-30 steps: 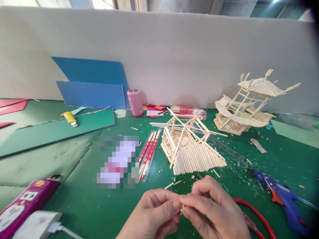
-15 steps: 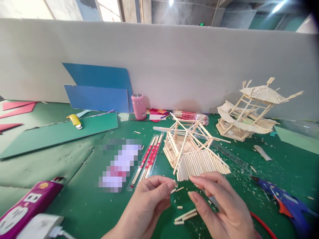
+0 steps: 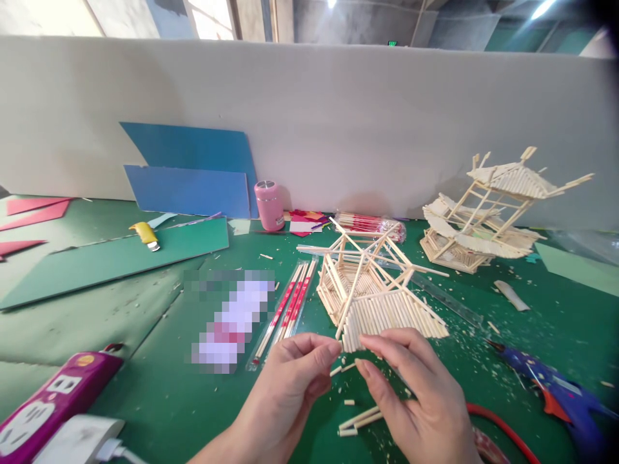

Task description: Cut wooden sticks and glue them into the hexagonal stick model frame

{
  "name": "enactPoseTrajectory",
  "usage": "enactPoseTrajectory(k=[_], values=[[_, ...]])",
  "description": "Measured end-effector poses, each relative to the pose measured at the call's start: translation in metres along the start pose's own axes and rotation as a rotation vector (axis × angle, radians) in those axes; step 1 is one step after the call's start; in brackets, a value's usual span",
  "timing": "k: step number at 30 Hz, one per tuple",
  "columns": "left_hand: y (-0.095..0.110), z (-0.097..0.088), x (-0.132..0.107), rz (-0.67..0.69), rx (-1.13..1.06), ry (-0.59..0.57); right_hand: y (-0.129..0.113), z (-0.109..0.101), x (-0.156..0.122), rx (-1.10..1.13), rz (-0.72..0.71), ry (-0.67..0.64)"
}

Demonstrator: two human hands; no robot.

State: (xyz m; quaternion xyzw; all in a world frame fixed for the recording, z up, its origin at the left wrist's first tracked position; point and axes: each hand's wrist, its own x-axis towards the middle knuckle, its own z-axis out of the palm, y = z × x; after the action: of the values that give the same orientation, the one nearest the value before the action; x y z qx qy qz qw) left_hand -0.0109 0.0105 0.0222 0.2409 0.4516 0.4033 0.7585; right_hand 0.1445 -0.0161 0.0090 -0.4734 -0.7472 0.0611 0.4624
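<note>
A small pavilion frame of wooden sticks (image 3: 362, 264) stands in front of me, with a panel of sticks laid side by side (image 3: 396, 316) sloping down on its near side. My left hand (image 3: 294, 380) is closed in a pinch just by the panel's lower left corner; whatever lies between thumb and forefinger is hidden. My right hand (image 3: 411, 386) has thumb and fingers apart, its forefinger tip at the panel's lower edge. I cannot tell whether that tip touches the sticks. Short cut sticks (image 3: 360, 419) lie below, between the hands.
A blue glue gun (image 3: 546, 380) lies at right among wood scraps. Behind it stands a two-tiered stick pavilion (image 3: 488, 219). Packaged sticks (image 3: 293, 296), a pink flask (image 3: 269, 206), a yellow cutter (image 3: 145, 235) and a purple power strip (image 3: 58, 399) occupy the green table (image 3: 164, 386).
My right hand has moved left, closer to my left hand, its thumb and forefinger still apart. My left hand has shifted slightly up and stays pinched.
</note>
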Motion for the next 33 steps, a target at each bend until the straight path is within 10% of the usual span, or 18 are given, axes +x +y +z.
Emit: enactPoseTrajectory(k=[11,18,22,33], values=[[-0.002,-0.004,0.001,0.004,0.009,-0.032,-0.005,-0.004,-0.002,0.007,0.017,-0.015],[-0.02,-0.023,0.006,0.278,0.717,0.024,0.035,-0.045,-0.028,-0.163,0.442,0.537],[-0.042,-0.032,0.021,0.727,1.542,-0.114,0.092,-0.066,-0.052,-0.475,0.553,0.009],[-0.055,-0.033,0.025,0.841,1.81,-0.139,0.104,-0.034,-0.029,-0.614,0.321,-0.477]])
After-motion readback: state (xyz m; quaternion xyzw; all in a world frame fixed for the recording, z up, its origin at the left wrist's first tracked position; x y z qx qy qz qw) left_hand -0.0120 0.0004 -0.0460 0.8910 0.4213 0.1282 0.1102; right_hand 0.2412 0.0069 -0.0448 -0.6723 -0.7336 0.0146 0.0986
